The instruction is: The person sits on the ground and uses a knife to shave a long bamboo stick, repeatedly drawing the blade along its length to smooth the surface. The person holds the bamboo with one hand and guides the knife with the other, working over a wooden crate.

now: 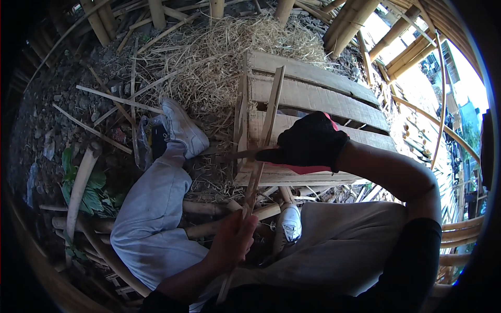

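A long split bamboo strip (269, 117) slants up from my lap, its far end over a wooden slatted crate (318, 94). My bare left hand (235, 237) is closed around the strip's lower part. In a black and red glove, my right hand (312, 140) is closed on a knife, its handle hidden in the fist. The dark, narrow knife blade (241, 155) points left and crosses the strip about midway along. Whether its edge is cutting into the bamboo cannot be made out.
Pale shavings (209, 73) lie heaped behind and left of the crate. Loose bamboo strips (117, 99) are scattered on the dark ground to the left, near a green leafy plant (94, 190). Thick bamboo poles (349, 26) stand at the back. My legs straddle bamboo pieces (203, 208).
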Action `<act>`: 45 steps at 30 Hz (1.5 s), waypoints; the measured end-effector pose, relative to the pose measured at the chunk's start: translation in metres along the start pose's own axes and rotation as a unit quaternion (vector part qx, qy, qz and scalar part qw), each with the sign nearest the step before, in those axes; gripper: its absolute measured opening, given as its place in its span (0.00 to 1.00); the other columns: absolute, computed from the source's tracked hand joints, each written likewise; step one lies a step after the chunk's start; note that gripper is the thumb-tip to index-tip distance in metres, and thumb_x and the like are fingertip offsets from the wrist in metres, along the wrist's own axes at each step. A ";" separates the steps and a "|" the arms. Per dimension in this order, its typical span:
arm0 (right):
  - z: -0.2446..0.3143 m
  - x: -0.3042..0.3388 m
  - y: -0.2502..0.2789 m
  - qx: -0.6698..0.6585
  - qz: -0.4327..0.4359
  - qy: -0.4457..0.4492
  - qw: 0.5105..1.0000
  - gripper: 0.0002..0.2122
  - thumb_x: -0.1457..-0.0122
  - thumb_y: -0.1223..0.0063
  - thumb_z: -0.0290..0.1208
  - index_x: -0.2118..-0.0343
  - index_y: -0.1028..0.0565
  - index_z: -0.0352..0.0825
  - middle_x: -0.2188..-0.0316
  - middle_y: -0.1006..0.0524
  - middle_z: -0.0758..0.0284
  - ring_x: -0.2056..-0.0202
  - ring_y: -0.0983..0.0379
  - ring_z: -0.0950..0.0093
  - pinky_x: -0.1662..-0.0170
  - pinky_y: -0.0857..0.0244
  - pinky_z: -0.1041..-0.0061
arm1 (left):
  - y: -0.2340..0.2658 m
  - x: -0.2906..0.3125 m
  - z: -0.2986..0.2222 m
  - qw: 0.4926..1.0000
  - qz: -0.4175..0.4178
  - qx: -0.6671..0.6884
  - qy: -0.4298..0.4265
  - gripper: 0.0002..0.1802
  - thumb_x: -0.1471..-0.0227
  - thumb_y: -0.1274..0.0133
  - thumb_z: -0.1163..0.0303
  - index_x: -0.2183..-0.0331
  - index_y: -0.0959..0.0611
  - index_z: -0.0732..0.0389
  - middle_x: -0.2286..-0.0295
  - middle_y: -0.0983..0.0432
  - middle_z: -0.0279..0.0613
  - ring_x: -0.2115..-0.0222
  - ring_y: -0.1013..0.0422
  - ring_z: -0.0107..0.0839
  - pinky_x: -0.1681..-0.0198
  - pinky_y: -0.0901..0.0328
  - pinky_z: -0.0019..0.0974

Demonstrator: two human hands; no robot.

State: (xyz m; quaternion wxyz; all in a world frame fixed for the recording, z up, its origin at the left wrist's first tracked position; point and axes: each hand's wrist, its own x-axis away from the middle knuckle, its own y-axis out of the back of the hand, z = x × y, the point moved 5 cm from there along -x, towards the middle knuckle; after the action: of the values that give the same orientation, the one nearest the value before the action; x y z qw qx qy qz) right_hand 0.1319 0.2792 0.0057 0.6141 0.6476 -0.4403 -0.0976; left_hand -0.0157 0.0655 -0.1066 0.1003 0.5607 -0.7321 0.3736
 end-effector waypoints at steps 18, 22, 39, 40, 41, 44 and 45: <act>-0.123 -0.037 0.016 -0.005 -0.037 -0.148 0.988 0.43 0.34 0.79 0.74 0.76 0.16 0.43 0.74 0.17 0.61 0.65 0.19 0.62 0.53 0.27 0.63 | -0.006 0.001 -0.008 0.999 0.009 0.048 0.016 0.15 0.28 0.54 0.54 0.64 0.31 0.54 0.83 0.41 0.24 0.89 0.45 0.14 0.88 0.47 0.27; -0.059 -0.038 0.013 0.020 -0.004 -0.040 0.999 0.41 0.34 0.75 0.74 0.73 0.15 0.43 0.74 0.17 0.63 0.66 0.18 0.59 0.57 0.26 0.61 | -0.003 0.005 -0.006 0.999 -0.007 0.031 -0.002 0.16 0.28 0.54 0.53 0.65 0.31 0.53 0.83 0.42 0.23 0.89 0.46 0.14 0.88 0.48 0.27; -0.151 -0.032 -0.024 -0.125 -0.229 -0.069 0.963 0.20 0.28 0.59 0.50 0.51 0.19 0.42 0.59 0.18 0.57 0.56 0.21 0.58 0.49 0.28 0.63 | 0.003 -0.002 0.000 0.983 0.090 0.147 0.059 0.27 0.32 0.60 0.35 0.62 0.33 0.50 0.86 0.46 0.26 0.91 0.49 0.20 0.85 0.47 0.29; -0.135 -0.029 -0.026 -0.051 -0.230 -0.025 0.971 0.17 0.26 0.62 0.41 0.45 0.22 0.45 0.54 0.19 0.56 0.51 0.22 0.58 0.47 0.28 0.59 | 0.003 -0.003 0.000 0.985 0.097 0.135 0.054 0.28 0.34 0.60 0.33 0.63 0.33 0.49 0.86 0.47 0.26 0.91 0.50 0.19 0.85 0.47 0.28; -0.111 -0.027 -0.022 -0.083 -0.248 -0.013 0.965 0.16 0.28 0.59 0.39 0.44 0.22 0.45 0.56 0.18 0.58 0.53 0.21 0.57 0.48 0.28 0.59 | 0.004 -0.003 0.000 0.986 0.097 0.125 0.048 0.29 0.36 0.60 0.30 0.64 0.33 0.47 0.87 0.48 0.25 0.92 0.50 0.19 0.84 0.47 0.27; -0.047 -0.023 -0.004 -0.176 -0.116 -0.059 0.976 0.17 0.28 0.59 0.36 0.40 0.25 0.50 0.57 0.18 0.61 0.56 0.19 0.57 0.51 0.26 0.57 | 0.008 -0.003 0.000 0.976 0.135 0.161 0.059 0.30 0.39 0.59 0.27 0.65 0.33 0.46 0.86 0.46 0.25 0.90 0.49 0.19 0.84 0.47 0.26; -0.025 -0.014 -0.002 -0.135 -0.149 0.016 0.979 0.17 0.28 0.60 0.37 0.40 0.25 0.52 0.58 0.17 0.61 0.57 0.19 0.57 0.53 0.25 0.57 | 0.009 -0.004 0.001 0.969 0.156 0.182 0.067 0.31 0.39 0.58 0.27 0.65 0.33 0.46 0.85 0.45 0.26 0.90 0.47 0.19 0.84 0.47 0.25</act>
State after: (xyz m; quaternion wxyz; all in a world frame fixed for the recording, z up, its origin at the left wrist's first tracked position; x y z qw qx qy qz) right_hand 0.1412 0.3058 0.0034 0.6815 0.6182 -0.3123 -0.2362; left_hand -0.0218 0.0690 -0.1130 -0.0145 0.4221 -0.7220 0.5480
